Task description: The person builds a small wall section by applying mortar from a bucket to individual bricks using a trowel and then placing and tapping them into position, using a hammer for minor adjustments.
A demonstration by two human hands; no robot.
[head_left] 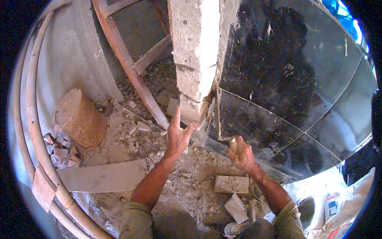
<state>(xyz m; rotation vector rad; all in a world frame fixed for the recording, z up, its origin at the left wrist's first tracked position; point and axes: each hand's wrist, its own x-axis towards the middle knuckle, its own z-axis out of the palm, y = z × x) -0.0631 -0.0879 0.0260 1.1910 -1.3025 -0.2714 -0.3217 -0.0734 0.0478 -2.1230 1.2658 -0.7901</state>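
Note:
My left hand (178,135) grips the lower end of a pale, rough piece (187,109) at the foot of the upright column (197,44), with the thumb and fingers spread around it. My right hand (240,153) is closed around the light handle of a trowel (227,138), whose thin shank meets the seam between the column and the dark tiled surface (286,75). The tip of the trowel is hard to make out against the pale edge of the column.
A leaning wooden ladder (129,67), bamboo poles (38,119) and a rusty drum (81,119) are on the left. A long board (103,177), a block (230,184) and rubble lie on the ground. Sacks (334,207) and a small tub (232,230) are at the lower right.

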